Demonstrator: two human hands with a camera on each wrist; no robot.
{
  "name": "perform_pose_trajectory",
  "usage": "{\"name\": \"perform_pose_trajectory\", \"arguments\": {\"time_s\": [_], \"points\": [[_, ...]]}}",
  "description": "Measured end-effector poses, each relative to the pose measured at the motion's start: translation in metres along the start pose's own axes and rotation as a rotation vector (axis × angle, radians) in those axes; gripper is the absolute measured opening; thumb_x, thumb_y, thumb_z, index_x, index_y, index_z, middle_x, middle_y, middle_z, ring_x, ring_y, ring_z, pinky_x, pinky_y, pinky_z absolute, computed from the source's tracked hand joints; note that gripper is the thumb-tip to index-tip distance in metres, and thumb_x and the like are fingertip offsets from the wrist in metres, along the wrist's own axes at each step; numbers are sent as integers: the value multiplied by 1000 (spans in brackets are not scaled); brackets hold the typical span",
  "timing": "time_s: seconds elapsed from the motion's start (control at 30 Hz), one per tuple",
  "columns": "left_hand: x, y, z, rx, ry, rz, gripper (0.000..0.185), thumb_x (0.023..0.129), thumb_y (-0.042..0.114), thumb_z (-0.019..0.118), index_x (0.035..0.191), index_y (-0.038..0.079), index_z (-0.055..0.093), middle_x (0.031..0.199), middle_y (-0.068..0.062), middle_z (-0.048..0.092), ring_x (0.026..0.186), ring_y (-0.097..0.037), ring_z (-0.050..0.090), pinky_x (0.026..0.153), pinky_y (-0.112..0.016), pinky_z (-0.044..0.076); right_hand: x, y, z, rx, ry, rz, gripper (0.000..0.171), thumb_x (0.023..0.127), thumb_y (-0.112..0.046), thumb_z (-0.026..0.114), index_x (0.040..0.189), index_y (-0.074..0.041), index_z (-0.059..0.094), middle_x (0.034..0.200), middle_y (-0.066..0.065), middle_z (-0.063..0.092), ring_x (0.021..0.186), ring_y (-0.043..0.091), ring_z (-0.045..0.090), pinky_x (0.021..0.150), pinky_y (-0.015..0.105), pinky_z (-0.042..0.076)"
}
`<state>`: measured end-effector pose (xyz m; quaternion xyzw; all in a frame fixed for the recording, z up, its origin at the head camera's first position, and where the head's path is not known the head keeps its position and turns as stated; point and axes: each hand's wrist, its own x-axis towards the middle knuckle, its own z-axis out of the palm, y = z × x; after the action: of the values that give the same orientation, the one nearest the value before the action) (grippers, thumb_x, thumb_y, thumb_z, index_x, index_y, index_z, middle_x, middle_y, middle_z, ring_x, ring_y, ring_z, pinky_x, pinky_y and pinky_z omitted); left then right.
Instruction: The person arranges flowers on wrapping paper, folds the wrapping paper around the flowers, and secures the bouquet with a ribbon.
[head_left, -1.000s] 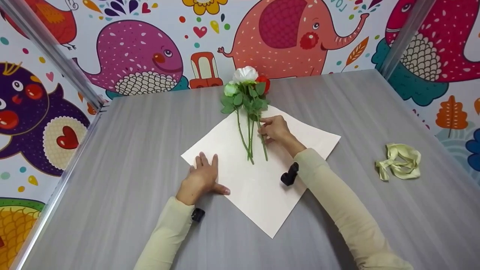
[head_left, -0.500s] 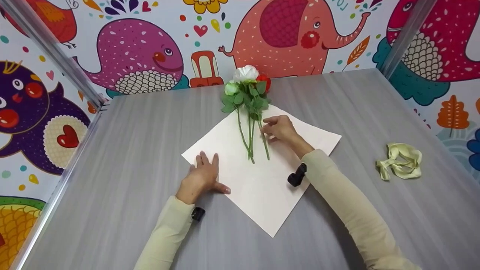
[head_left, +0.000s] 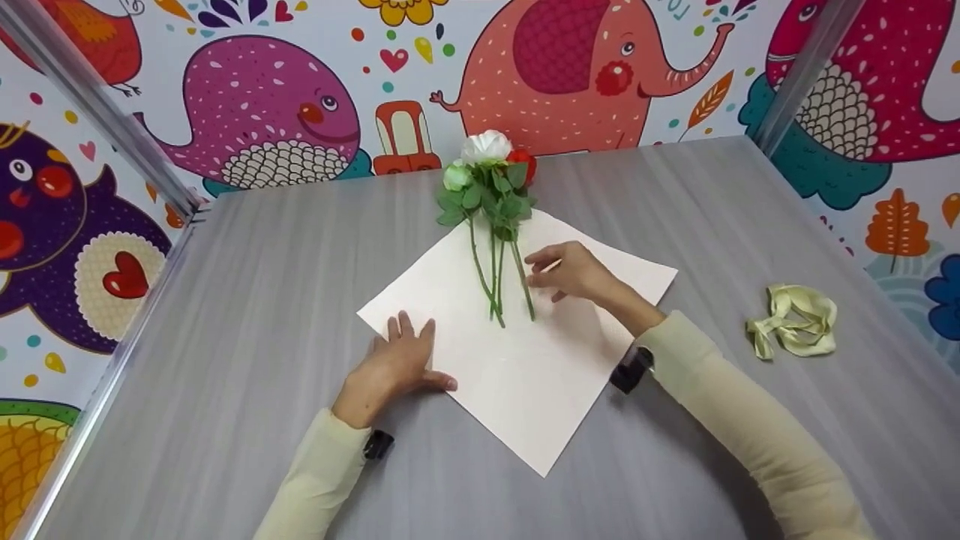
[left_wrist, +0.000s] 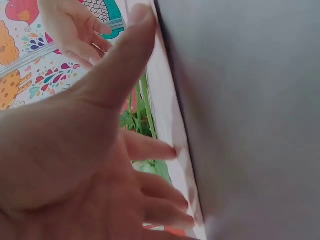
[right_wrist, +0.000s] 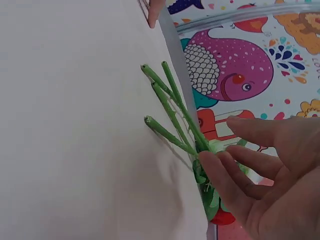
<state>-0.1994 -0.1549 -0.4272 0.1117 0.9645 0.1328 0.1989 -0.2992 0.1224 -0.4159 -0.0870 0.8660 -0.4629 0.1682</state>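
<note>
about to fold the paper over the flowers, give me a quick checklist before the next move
1. Flower stems lie on the paper sheet: ok.
2. Blooms stick out past the sheet's far corner: ok.
3. Left hand rests flat on the sheet's left corner, pinning it: ok.
4. Right hand is open beside the stems, holding none: ok.
5. Stem ends are level: not ok, they end at uneven lengths in the right wrist view.
6. Ribbon lies on the table to the right, off the sheet: ok.
</note>
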Motion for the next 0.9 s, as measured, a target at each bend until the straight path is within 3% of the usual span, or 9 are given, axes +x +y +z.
{"name": "perform_pose_trajectory", "arguments": {"time_s": [0.17,0.27,0.4,0.5,0.6,0.77,0.9], "points": [[-14,-4,5,-61,5,138,90,84,36,80,151,-5,36,157,-43,13,150,-54,11,121,-64,14,-35,3,2,-255,-67,-223,44,86,-18,79,126,-2,68,119,17,70,107,29,66,86,42,57],[-23,-7,9,-41,41,264,80,86,30,79,148,-5,42,156,-41,22,149,-53,19,121,-60,20,-55,8,6,-366,-106,-410,44,85,-19,80,124,-3,69,120,15,69,114,31,64,90,45,56],[-30,-10,11,13,157,420,65,89,26,76,143,0,50,151,-35,40,143,-52,36,115,-59,34,-77,17,9,-477,-135,-576,45,84,-21,82,125,-6,70,123,9,67,117,27,63,91,45,56],[-32,-11,13,58,237,502,58,90,24,75,140,5,55,146,-29,51,137,-51,45,109,-59,40,-91,25,10,-574,-157,-611,49,83,-26,82,128,-10,69,128,6,65,120,27,61,97,45,52],[-33,-11,16,116,275,547,53,90,24,74,138,9,57,144,-23,56,135,-49,48,107,-62,41,-102,32,9,-654,-206,-631,57,81,-32,83,132,-12,66,135,7,62,126,28,58,101,45,49],[-31,-11,20,149,223,544,52,90,23,73,138,10,58,147,-22,53,139,-51,42,111,-67,33,-110,38,4,-739,-268,-680,71,76,-39,85,138,-14,62,147,8,55,138,31,50,110,51,41],[-27,-14,19,170,172,542,52,92,21,72,139,7,57,148,-24,51,139,-48,44,113,-62,34,-110,41,-1,-760,-317,-639,77,76,-35,84,144,-15,55,156,9,47,145,37,41,113,61,34]]}}
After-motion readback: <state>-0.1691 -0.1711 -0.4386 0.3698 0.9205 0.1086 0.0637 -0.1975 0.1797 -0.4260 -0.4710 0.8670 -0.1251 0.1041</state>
